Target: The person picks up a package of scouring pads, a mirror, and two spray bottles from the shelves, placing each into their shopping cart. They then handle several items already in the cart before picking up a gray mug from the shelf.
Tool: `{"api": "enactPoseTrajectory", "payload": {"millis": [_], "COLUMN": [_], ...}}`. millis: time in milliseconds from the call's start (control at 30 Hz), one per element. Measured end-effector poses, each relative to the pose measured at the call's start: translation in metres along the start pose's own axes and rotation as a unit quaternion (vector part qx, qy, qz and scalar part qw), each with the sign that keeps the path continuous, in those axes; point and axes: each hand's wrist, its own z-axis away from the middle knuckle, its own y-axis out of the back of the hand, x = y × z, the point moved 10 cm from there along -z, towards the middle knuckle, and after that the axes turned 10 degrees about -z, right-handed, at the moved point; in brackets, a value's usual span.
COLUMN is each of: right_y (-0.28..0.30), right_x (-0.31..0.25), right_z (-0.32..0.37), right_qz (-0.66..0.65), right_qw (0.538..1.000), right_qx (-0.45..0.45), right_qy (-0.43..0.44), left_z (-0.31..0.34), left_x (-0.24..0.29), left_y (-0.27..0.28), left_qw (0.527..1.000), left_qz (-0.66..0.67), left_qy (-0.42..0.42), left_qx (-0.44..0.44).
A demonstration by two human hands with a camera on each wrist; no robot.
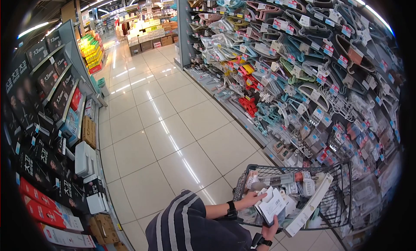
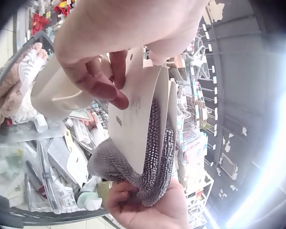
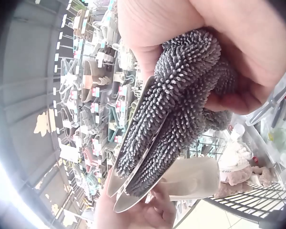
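Note:
A grey chenille cloth (image 3: 183,78) with nubby pile is folded between white cards (image 2: 136,109). My left hand (image 1: 251,200) pinches the cards near their upper end, its fingers (image 2: 118,95) lying on the front face in the left wrist view. Around the cloth's lower end, my right hand (image 1: 271,228) curls its fingers and thumb, as the right wrist view shows close up. In the head view the white card (image 1: 273,203) faces up with small print on it. Both hands are over the near side of a wire shopping cart (image 1: 350,194).
Inside the cart are a long white box (image 1: 310,207), a beige container (image 3: 195,177), a pinkish fluffy item (image 3: 240,176) and several packaged goods. Racks of hangers (image 1: 299,64) line the right side. Shelves of black boxes (image 1: 43,155) stand left of a tiled aisle (image 1: 156,121).

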Motion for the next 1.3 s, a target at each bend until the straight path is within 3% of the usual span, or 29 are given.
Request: {"api": "enactPoseTrajectory", "payload": {"millis": [500, 600, 700, 800, 900, 1000, 1133, 1233, 1300], "right_y": [0.033, 0.033, 0.033, 0.037, 0.030, 0.004, 0.019, 0.008, 0.010], "right_x": [-0.004, -0.002, -0.003, -0.003, -0.012, -0.008, 0.021, 0.032, 0.043], "right_z": [-0.007, -0.013, -0.011, -0.018, -0.006, 0.009, -0.013, -0.011, -0.029], "right_qz": [-0.001, -0.006, 0.020, 0.063, 0.173, 0.195, 0.263, 0.322, 0.355], "right_qw": [0.996, 0.998, 0.997, 0.997, 0.981, 0.978, 0.963, 0.944, 0.934], "right_qx": [0.086, 0.064, 0.079, 0.051, 0.084, 0.053, 0.015, 0.037, -0.006], "right_qy": [0.002, -0.001, 0.001, -0.016, 0.028, 0.041, -0.061, -0.059, -0.049], "left_z": [-0.009, -0.002, -0.003, 0.006, 0.006, 0.013, 0.046, 0.050, 0.060], "left_x": [-0.008, 0.001, 0.000, 0.011, 0.000, -0.003, 0.000, -0.017, -0.019], "left_y": [0.010, 0.009, 0.009, 0.013, 0.016, 0.025, 0.050, 0.072, 0.080], "left_qw": [0.999, 0.999, 0.997, 0.978, 0.979, 0.968, 0.957, 0.949, 0.939], "left_qz": [0.001, 0.004, -0.053, -0.150, -0.170, -0.229, -0.244, -0.231, -0.227], "left_qy": [-0.028, -0.026, -0.048, -0.128, -0.099, -0.089, -0.070, -0.094, -0.109], "left_qx": [0.026, 0.025, 0.027, 0.061, 0.047, 0.050, 0.143, 0.193, 0.234]}}
